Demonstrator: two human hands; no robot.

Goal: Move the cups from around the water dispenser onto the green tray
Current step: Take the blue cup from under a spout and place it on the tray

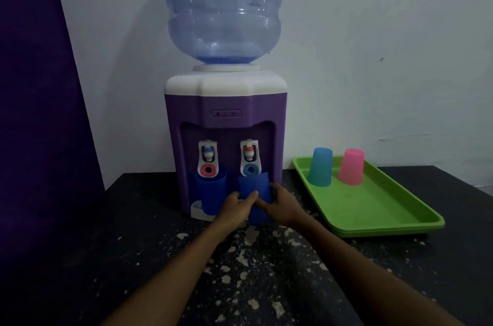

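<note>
Together, both hands [262, 205] clasp the blue cup [253, 187] upside down

The scene is dim and bluish; the wall [373, 32] is brightest, the foreground forearms are perhaps softly blurred, and edges bow slightly.

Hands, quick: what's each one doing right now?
Left hand: closed on the dark blue cup.
Right hand: closed on the same cup.

The table [80, 232], black with pale chipped flecks, is carrying a purple-and-white water dispenser [226, 123] at its rear centre. A green tray [378, 208] is lying on it, just right of the dispenser.
</note>
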